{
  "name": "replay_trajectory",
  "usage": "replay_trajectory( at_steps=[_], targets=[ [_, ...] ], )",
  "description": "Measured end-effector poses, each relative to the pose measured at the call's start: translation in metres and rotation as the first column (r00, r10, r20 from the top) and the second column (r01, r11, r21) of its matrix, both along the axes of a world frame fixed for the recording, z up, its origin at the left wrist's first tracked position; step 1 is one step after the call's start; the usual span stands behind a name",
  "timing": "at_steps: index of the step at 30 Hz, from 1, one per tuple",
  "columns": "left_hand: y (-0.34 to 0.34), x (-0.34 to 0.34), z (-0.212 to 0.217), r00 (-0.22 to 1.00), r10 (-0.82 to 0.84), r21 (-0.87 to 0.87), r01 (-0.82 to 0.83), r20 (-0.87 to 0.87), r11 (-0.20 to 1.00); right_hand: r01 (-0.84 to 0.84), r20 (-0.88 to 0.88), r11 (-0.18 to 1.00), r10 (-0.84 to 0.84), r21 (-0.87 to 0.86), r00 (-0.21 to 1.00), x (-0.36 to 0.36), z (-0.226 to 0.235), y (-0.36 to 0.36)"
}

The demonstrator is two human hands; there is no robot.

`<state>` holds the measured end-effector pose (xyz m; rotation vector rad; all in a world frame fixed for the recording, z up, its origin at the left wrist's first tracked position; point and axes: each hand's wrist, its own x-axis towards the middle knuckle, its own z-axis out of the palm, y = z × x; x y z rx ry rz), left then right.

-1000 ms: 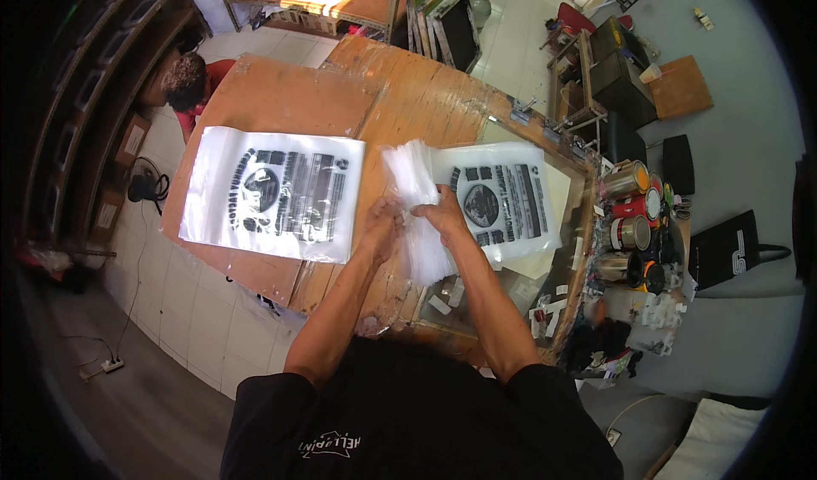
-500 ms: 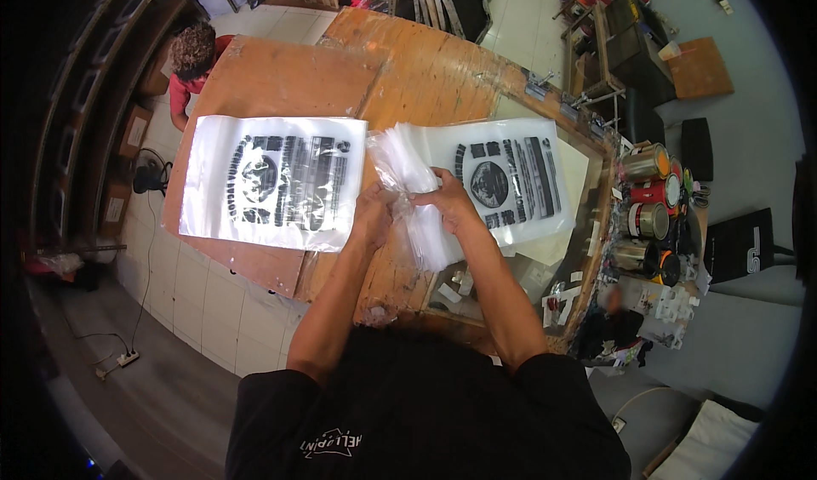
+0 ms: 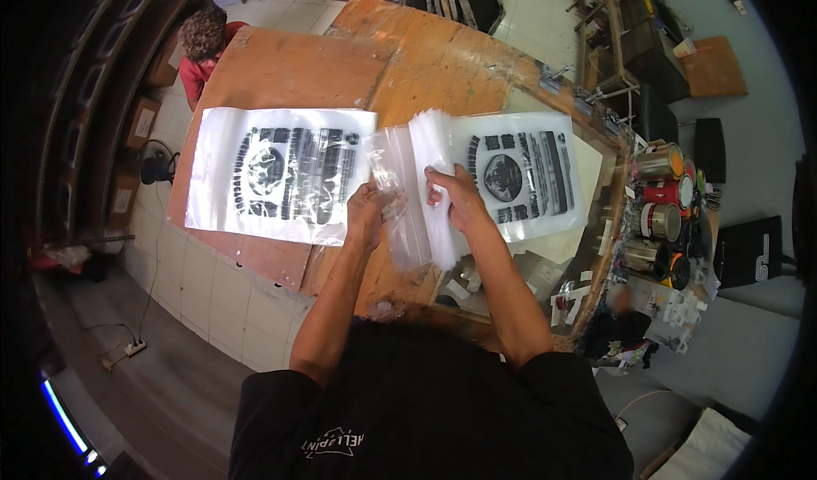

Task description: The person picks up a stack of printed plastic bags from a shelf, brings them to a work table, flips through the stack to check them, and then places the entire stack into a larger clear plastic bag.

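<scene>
Between my hands lies the open end of a stack of clear plastic bags (image 3: 528, 174) with black printing, on the right of the table. My left hand (image 3: 365, 216) is closed, pinching the edge of a thin clear flap (image 3: 398, 161) that spreads out from this stack. Thumb and curled fingers of my right hand (image 3: 462, 201) hold the thick, whitish bundled part of the bags. To the left, beside my left hand, a second pile of printed clear bags (image 3: 281, 174) rests flat and reflects the light.
The worn wooden table (image 3: 442, 63) carries both piles. Paint cans (image 3: 662, 191) stand along its right side. A person in red (image 3: 200, 63) is at the far left edge. Dark shelves (image 3: 94, 80) line the left; a power strip (image 3: 128, 354) lies on the floor.
The crumpled bag ends have spread into a flatter flap and an upright bundle. My hands have moved apart, the right one slightly to the right.
</scene>
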<state>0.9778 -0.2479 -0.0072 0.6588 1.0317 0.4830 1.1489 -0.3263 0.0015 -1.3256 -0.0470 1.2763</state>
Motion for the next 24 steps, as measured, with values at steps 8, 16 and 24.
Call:
replay_trajectory(
  at_steps=[8,16,24],
  targets=[
    [-0.008,0.006,-0.002,0.999,0.027,0.06,-0.025,-0.033,0.998,-0.155,0.655,0.972,0.233,-0.176,0.718,-0.025,-0.011,0.001],
    [-0.007,-0.001,-0.001,0.999,0.025,-0.041,-0.024,0.02,0.999,-0.087,0.268,0.989,0.116,-0.118,0.956,0.003,0.018,-0.007],
    [-0.009,0.005,0.004,0.979,0.033,-0.127,-0.008,0.202,0.992,-0.209,0.135,0.977,0.213,-0.043,0.968,0.05,0.044,-0.022]
  ],
)
